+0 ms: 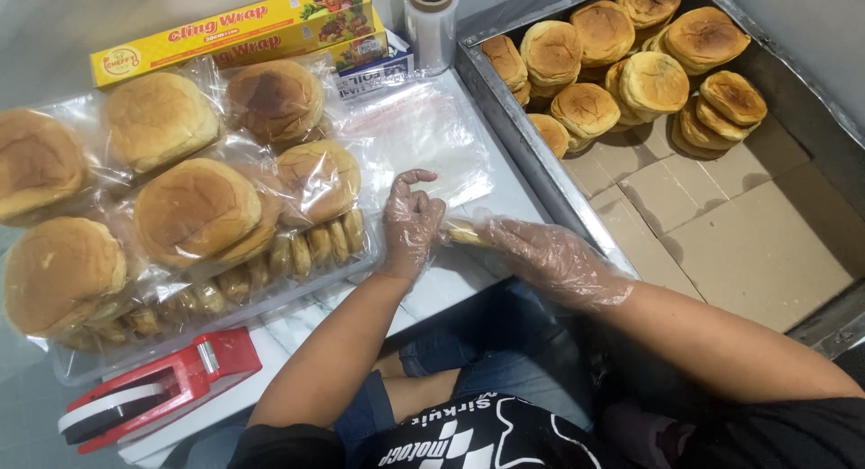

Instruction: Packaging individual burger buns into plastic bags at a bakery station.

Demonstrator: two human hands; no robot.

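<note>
Your gloved hands meet over a clear bag [423, 140] on the bench [505, 185].
Left hand [410, 224] and right hand [550, 257] together pinch a small bun [466, 232].

— How many bagged buns [194, 208] do you have on your desk [432, 289]?
— I count seven bagged ones there, and about a dozen loose buns [586, 107] in my metal tray [505, 100].
— And the rest?
— One cling-wrap box [243, 27], one film roll [431, 14], one red tape dispenser [153, 392].
</note>
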